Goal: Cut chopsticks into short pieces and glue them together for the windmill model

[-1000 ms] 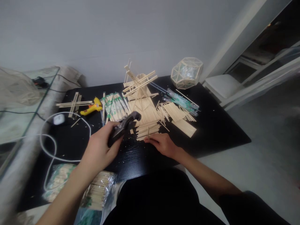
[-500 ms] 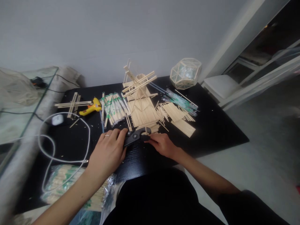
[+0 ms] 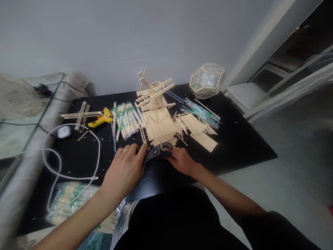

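My left hand (image 3: 124, 170) is wrapped round the handles of black cutting pliers (image 3: 157, 151), whose jaws point right and lie low over the black table (image 3: 234, 139). My right hand (image 3: 182, 161) is pinched on a thin wooden stick (image 3: 161, 144) standing at the pliers' jaws. Just behind lies a heap of loose wooden sticks (image 3: 161, 128), with a stick-built windmill model (image 3: 153, 93) rising from it.
A yellow glue gun (image 3: 102, 118) and wrapped chopstick packs (image 3: 126, 118) lie at left, with a white cable (image 3: 75, 152) looped near the edge. A stick polyhedron (image 3: 206, 80) stands at the back right. Bagged sticks (image 3: 78, 205) sit near my left forearm. A glass tank (image 3: 23, 114) borders the left.
My left hand has lowered the pliers from above the table down to the stick held by my right hand. The right hand has barely moved.
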A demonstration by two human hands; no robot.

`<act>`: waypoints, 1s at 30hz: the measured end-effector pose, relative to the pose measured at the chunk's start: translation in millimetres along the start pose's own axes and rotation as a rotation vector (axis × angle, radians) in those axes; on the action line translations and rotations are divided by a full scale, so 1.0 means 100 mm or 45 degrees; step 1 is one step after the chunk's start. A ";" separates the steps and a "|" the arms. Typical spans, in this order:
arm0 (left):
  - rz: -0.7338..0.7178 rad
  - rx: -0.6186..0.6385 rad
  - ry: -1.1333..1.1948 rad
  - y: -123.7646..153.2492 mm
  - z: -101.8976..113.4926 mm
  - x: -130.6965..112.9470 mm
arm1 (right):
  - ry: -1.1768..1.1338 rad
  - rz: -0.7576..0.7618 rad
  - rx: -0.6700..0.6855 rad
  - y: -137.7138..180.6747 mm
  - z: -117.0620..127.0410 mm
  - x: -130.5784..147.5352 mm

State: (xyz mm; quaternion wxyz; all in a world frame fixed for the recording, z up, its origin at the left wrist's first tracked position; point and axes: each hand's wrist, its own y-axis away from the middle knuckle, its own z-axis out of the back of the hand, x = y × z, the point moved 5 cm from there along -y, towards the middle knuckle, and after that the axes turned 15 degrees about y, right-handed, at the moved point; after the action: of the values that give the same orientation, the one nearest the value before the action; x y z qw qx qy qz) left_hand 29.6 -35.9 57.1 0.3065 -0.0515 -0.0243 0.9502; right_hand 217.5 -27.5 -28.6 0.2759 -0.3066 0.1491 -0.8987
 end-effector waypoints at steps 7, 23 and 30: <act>-0.019 -0.016 -0.014 0.00 0.01 -0.01 | -0.036 0.043 -0.027 -0.01 0.03 0.03; -0.036 0.039 -0.043 0.01 -0.05 0.02 | -0.041 0.079 -0.042 -0.01 0.03 0.04; -0.062 -0.024 -0.021 0.04 -0.08 0.04 | -0.080 0.102 -0.046 -0.02 0.05 0.08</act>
State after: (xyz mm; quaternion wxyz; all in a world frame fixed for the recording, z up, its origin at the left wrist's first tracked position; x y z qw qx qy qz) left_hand 24.4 -36.7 48.8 0.3288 -0.0457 -0.0369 0.9426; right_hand 214.7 -31.0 -19.8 0.3108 -0.3332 0.1687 -0.8740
